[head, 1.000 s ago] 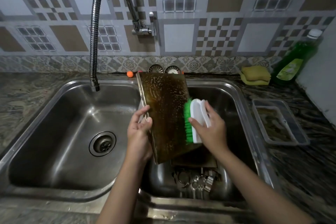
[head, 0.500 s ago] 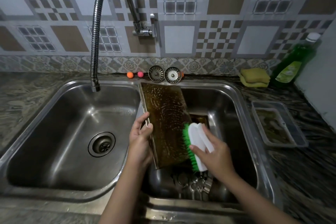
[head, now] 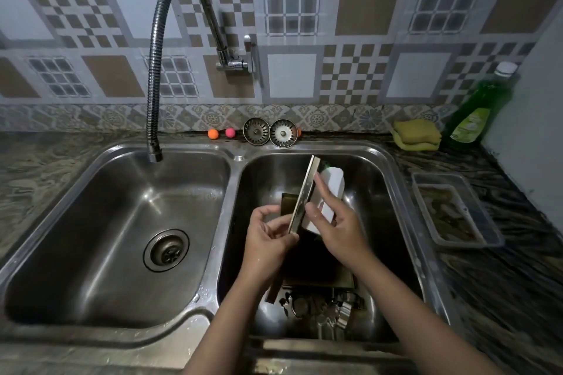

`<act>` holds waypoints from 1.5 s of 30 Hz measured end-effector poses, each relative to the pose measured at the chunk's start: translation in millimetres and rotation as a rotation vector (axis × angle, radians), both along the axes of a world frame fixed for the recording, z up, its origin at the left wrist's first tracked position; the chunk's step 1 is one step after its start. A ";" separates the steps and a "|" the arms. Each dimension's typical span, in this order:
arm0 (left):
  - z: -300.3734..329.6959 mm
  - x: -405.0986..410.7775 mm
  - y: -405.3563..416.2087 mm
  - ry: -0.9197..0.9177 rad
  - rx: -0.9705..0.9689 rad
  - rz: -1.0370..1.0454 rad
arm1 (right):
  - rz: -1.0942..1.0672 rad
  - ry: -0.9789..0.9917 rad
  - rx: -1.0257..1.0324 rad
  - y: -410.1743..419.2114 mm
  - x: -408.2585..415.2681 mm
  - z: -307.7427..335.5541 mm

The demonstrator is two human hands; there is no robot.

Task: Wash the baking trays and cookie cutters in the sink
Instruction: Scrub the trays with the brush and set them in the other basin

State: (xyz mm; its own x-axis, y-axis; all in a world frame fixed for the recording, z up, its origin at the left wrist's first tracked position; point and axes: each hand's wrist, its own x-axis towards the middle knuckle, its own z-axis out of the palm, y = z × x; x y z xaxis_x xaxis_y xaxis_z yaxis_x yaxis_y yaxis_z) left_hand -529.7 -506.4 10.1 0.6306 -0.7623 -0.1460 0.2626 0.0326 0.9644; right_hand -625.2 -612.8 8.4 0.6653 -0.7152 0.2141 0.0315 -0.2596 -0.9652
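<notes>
1. Along the patterned tile wall: a double-basin stainless steel sink [head: 234, 158] set in a dark marbled stone counter [head: 518, 277], left basin bare apart from its round drain [head: 166, 250].
2. Flexible grey metal hose faucet [head: 152, 76], arched from the wall, spout hanging over the left basin.
3. Flat brown metal baking tray [head: 304, 195], turned edge-on to the camera and tilted, held above the right basin between both hands. A second dark tray [head: 316, 271] lies on the floor of that basin beneath.
4. Rectangular grey tray [head: 490, 231] with residue inside, on the counter right of the sink.
5. Left hand [head: 268, 240], thumb and fingers pinched on the lower end of the held tray's edge.
6. Right hand [head: 338, 228], fingers wrapped on a white-backed scrub brush [head: 330, 189], index finger extended along the tray; brush lies against the tray's far face, bristles mostly hidden.
7. Green dish-soap bottle [head: 475, 113] with white cap, in the back right corner.
8. Yellow sponges [head: 417, 134], stacked, beside the bottle.
9. Metal cookie cutters [head: 323, 307], heaped at the near end of the right basin, shapes unclear.
10. Two round metal sink strainers [head: 269, 131], leaning on the backsplash.
11. Small orange and pink balls [head: 221, 133], left of the strainers.
</notes>
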 end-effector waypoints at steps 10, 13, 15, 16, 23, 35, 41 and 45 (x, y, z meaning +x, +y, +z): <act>-7.2 -3.3 -6.2 -0.152 -0.027 -0.096 | -0.243 -0.058 -0.078 2.4 12.0 -0.5; -8.4 -4.1 -5.4 -0.159 -0.048 -0.115 | -0.323 -0.054 -0.067 2.5 12.9 3.0; -12.1 -2.5 -2.5 -0.234 -0.028 -0.100 | -0.360 -0.033 -0.065 1.3 10.7 6.1; -16.3 1.7 -0.8 -0.277 -0.003 -0.064 | -0.368 -0.026 -0.067 0.8 9.0 7.6; -34.8 52.5 24.8 -0.241 0.271 -0.027 | -0.367 -0.064 0.049 -0.5 -3.4 21.1; -41.1 117.9 74.8 0.199 0.045 0.107 | -0.291 -0.085 0.278 -8.3 5.6 27.4; -38.4 202.6 123.1 0.127 0.155 0.376 | -0.296 0.020 0.262 0.0 -0.6 5.9; -45.9 254.0 149.5 0.166 0.277 0.507 | -0.298 0.093 0.299 4.4 -7.0 -10.8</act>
